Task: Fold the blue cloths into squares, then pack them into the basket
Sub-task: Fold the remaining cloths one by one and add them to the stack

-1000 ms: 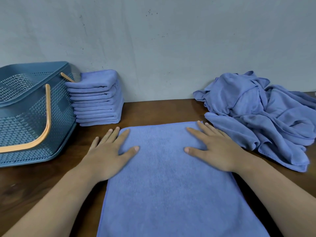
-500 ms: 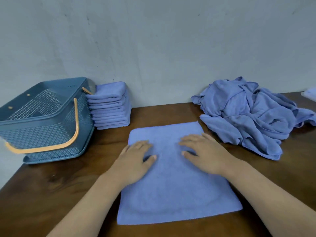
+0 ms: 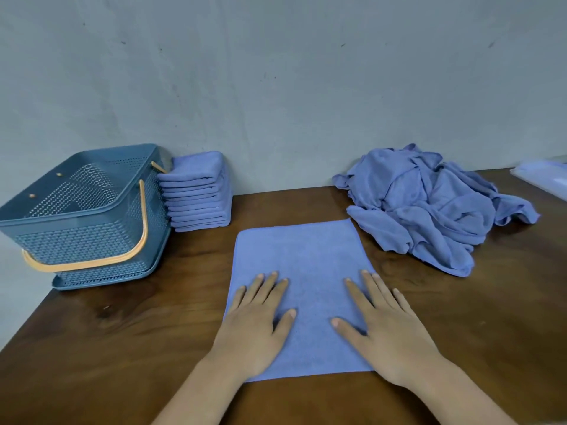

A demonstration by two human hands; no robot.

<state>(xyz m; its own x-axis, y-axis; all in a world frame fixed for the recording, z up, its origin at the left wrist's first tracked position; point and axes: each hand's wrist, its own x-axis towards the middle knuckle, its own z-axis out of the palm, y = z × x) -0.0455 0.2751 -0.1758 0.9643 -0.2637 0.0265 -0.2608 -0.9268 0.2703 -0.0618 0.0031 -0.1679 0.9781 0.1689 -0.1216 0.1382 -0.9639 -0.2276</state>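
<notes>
A blue cloth (image 3: 302, 271) is laid flat on the wooden table (image 3: 122, 348), in front of the person and roughly central in the head view. Its outline is close to rectangular, and its near edge is partly covered by the two hands. The left hand (image 3: 256, 325) is placed palm-down on the near left portion of the cloth, with fingers extended and slightly spread; nothing is gripped. The right hand (image 3: 388, 328) is placed palm-down on the near right portion, with fingers likewise straight and spread, and the outer fingers are extended past the right edge of the cloth onto the table; nothing is gripped.

A pile of unfolded blue cloths (image 3: 429, 207) is heaped at the far right, near the far right corner of the flat cloth. A stack of folded blue cloths (image 3: 198, 194) is positioned against the wall (image 3: 276, 87) at the far left. A blue perforated basket (image 3: 86, 216) with an orange handle (image 3: 92, 262) is set directly left of this stack, in contact with it or just beside it; its visible interior appears empty.
</notes>
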